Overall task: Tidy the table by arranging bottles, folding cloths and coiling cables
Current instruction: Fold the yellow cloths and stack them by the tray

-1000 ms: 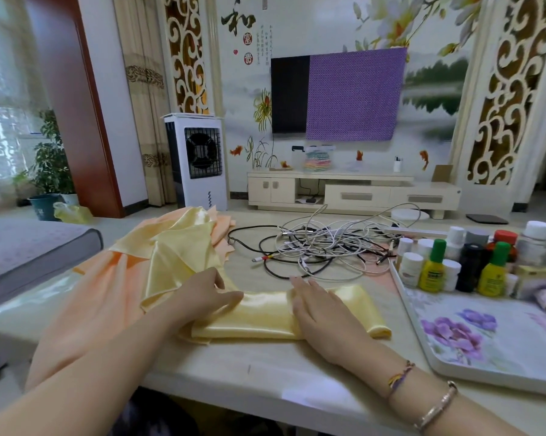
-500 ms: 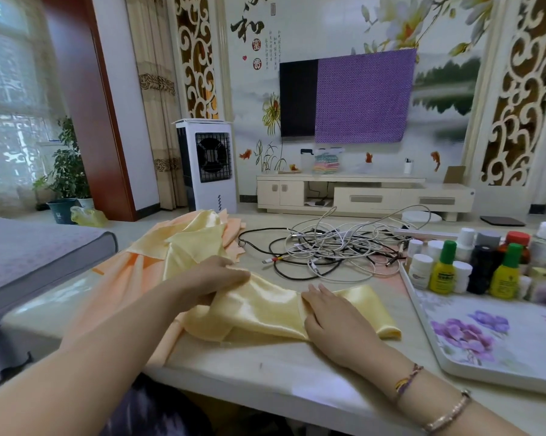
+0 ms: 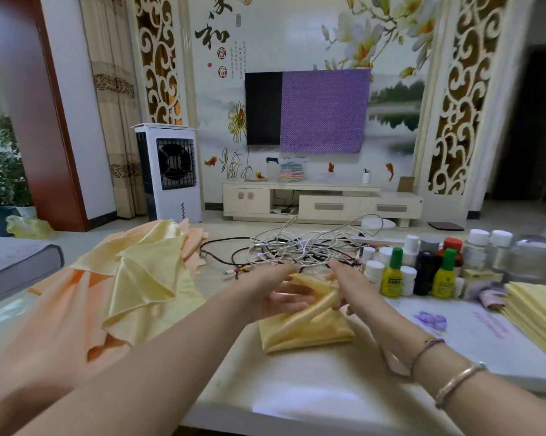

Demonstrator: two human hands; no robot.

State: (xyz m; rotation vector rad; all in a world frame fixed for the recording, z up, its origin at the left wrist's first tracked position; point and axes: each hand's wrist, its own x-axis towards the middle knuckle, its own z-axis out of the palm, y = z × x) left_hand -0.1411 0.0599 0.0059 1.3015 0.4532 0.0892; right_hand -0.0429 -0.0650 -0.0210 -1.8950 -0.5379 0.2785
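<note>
Folded yellow satin cloth [image 3: 306, 328] held up off the table [image 3: 296, 388].
Pinched at its raised far edge between left hand [image 3: 278, 292] and right hand [image 3: 348, 284], fingers [image 3: 292, 302] curled under the fabric; tangled cables [image 3: 296, 250] just beyond, bottles [image 3: 422, 269] to the right.

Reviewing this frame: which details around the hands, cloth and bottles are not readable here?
- Head view: how many layers the folded yellow cloth has; both hands cover its far end.
- Right hand fingers: hidden behind the cloth, grip unclear.
- Left hand: motion blurred.
- Stack of yellow cloths: cut off by the right edge.
- Bottles: labels too small; rear ones blocked.
- Cable tangle: count indistinct.
</note>
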